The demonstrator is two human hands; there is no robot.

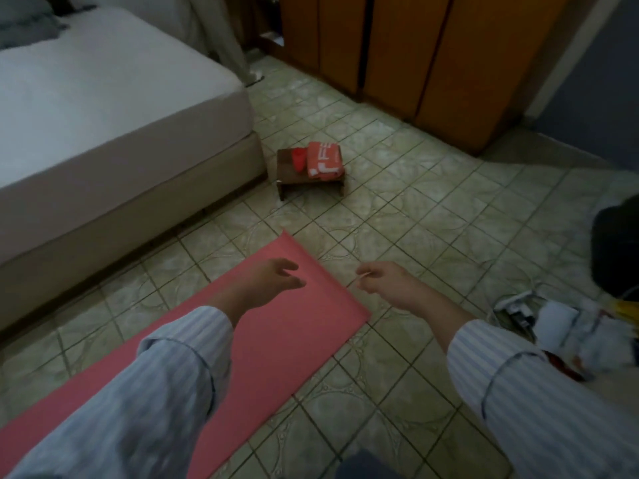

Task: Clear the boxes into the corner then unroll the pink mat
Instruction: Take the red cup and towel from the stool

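Observation:
The pink mat (276,340) lies flat and unrolled on the tiled floor, running from the lower left up to its far end near the frame's middle. My left hand (273,281) hovers over the mat's far end, fingers apart and holding nothing. My right hand (383,281) is just past the mat's right edge, its fingers pinched on a thin pale band (358,280). No boxes can be made out apart from an orange package (325,159) on a small stool.
A bed (103,115) fills the upper left. A low wooden stool (311,174) carries the orange package and a red cup (299,159). Wooden wardrobe doors (397,46) stand at the back. A dark bag (619,250) and cluttered cables and papers (553,323) sit at the right.

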